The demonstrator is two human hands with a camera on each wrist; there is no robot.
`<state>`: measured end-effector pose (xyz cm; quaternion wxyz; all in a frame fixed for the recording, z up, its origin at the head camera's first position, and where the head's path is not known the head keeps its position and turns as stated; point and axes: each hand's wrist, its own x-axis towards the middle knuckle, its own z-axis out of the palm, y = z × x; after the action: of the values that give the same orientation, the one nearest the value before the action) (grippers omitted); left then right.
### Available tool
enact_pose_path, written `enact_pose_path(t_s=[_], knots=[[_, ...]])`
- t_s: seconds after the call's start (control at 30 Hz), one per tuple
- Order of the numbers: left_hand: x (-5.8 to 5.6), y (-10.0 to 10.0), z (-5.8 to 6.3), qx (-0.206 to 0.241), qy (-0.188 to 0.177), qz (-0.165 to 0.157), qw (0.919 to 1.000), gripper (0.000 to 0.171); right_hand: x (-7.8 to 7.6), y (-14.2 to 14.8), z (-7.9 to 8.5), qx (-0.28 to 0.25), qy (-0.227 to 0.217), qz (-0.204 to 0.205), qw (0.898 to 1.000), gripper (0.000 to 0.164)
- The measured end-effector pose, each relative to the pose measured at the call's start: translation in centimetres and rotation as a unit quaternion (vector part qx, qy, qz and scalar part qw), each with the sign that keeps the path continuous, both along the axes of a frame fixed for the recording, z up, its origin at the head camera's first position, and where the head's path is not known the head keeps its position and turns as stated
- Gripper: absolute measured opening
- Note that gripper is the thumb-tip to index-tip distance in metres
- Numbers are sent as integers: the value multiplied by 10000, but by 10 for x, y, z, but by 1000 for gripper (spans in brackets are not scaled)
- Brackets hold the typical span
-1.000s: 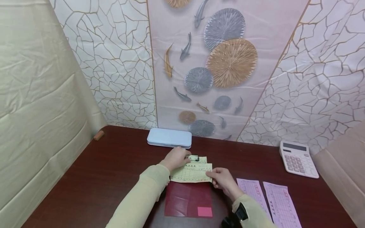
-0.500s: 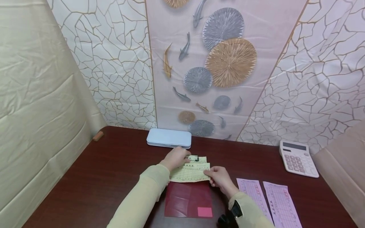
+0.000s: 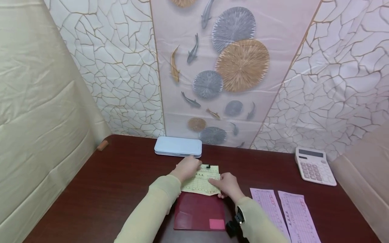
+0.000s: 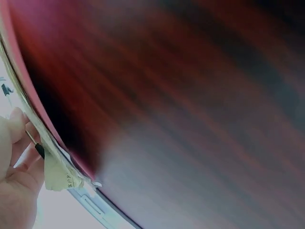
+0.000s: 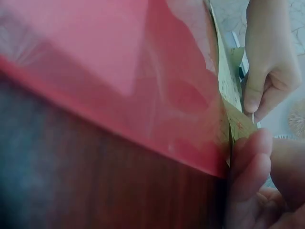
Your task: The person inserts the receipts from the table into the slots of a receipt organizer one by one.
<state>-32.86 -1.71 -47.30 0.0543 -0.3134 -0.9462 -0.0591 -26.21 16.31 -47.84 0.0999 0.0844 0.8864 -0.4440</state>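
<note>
A small stack of yellow printed slips (image 3: 199, 184) lies over the far part of a dark red plastic folder (image 3: 197, 206). At the slips' top left, my left hand (image 3: 186, 168) grips a black binder clip (image 4: 40, 150), its thin wire handle between thumb and fingers in the left wrist view. Another small black clip part (image 3: 208, 166) shows at the slips' top edge. My right hand (image 3: 228, 185) pinches the right edge of the slips, thumb on top; in the right wrist view a yellow corner bends up beside its fingers (image 5: 252, 174).
Behind the left hand stands a pale blue flat case (image 3: 178, 146). Two pink printed slips (image 3: 268, 206) lie right of the right forearm. A white calculator (image 3: 316, 167) is at the back right, and a small brown block (image 3: 102, 145) at the table's left edge.
My right hand has moved left and slightly up with the slips' right edge, bending it inward. The left hand stays at the top left, turned a little. The view has shifted slightly.
</note>
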Motion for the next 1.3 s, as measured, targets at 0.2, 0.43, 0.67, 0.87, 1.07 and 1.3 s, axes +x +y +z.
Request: enact_pose_path(t_s=[0.2, 0.43, 0.67, 0.87, 1.07, 1.3], knots=[[0, -1, 4, 179, -90, 129, 9997, 15, -8, -1, 2, 198, -3, 100, 9998, 40], [-2, 2, 1, 76, 47, 96, 9999, 16, -11, 3, 1, 122, -278, 86, 9995, 39], [-2, 2, -1, 336, -123, 76, 9993, 20, -7, -3, 1, 168, -80, -134, 9997, 47], [-3, 0, 3, 369, -218, 184, 9989, 17, -6, -10, 2, 182, 24, -227, 9996, 48], [-1, -3, 2, 374, -139, 206, 9990, 11, -6, -15, 8, 43, -78, -307, 9995, 47], [-1, 3, 3, 485, -178, 160, 9985, 12, -4, -11, 5, 150, -85, -475, 9987, 48]])
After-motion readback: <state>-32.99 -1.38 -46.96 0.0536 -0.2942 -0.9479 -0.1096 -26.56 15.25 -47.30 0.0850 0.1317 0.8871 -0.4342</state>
